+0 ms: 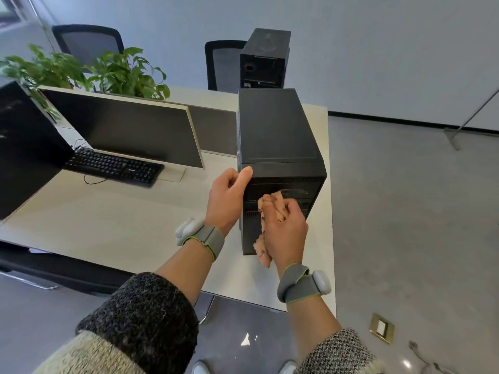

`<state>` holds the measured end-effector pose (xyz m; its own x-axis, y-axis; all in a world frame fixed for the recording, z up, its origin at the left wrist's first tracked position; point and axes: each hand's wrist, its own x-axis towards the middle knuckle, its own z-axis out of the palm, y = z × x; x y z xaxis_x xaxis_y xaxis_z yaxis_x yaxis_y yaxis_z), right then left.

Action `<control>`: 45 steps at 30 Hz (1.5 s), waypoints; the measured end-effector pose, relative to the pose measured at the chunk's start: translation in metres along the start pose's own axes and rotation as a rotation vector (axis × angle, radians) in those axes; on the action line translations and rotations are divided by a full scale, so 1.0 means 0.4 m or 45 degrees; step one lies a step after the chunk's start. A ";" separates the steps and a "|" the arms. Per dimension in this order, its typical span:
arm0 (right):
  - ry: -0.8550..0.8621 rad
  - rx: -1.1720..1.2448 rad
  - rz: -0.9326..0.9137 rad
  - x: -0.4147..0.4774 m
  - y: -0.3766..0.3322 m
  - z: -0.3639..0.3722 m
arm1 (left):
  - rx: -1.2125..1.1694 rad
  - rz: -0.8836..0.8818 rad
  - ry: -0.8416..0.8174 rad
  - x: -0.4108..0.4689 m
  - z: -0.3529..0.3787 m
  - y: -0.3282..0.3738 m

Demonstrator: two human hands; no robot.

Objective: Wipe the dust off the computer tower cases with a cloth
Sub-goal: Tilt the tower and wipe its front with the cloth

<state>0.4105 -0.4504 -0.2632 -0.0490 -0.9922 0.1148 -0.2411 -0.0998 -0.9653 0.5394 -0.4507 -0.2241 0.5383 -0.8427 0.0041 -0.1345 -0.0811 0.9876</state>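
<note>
At the worktop's (108,225) right edge stands a boxy, matt black computer tower (278,130). The left hand (226,201) grips its top front corner, thumb on top, fingers hidden round the side. The right hand (286,233) clutches a crumpled pinkish cloth (272,203) against the slotted front panel. A second tower (263,58) stands at the far edge, its base hidden behind the first

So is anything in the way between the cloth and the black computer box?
Nothing visible. The right hand presses the cloth against the front of the near tower; the left hand grips its top corner, beside the cloth.
</note>
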 end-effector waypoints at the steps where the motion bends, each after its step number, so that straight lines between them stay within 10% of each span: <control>1: 0.008 0.005 -0.040 0.003 -0.018 -0.003 | -0.015 0.003 0.003 0.001 0.000 0.000; 6: 0.077 0.058 -0.248 0.026 -0.091 -0.014 | -0.072 0.023 0.045 -0.003 0.016 -0.004; 12: -0.049 -0.018 0.167 0.004 0.027 -0.013 | -0.055 0.013 0.051 0.001 0.014 -0.016; 18: 0.117 0.080 -0.204 0.029 -0.078 -0.033 | -0.152 0.006 0.058 0.003 0.019 -0.019; 25: -0.032 0.029 0.207 0.016 0.041 -0.019 | -0.137 0.003 0.033 0.004 0.011 -0.021; 31: 0.109 0.098 -0.100 0.035 -0.051 -0.036 | -0.157 -0.002 0.038 0.008 0.013 -0.026; 37: -0.015 0.039 0.255 0.031 0.032 -0.032 | -0.134 -0.017 0.037 0.006 0.013 -0.024; 45: 0.051 0.013 -0.036 0.064 -0.036 -0.056 | -0.153 -0.030 0.045 0.003 0.021 -0.020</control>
<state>0.3909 -0.4726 -0.2410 -0.0808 -0.9852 0.1514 -0.2328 -0.1290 -0.9639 0.5343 -0.4555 -0.2331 0.5693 -0.8220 -0.0160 -0.0219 -0.0346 0.9992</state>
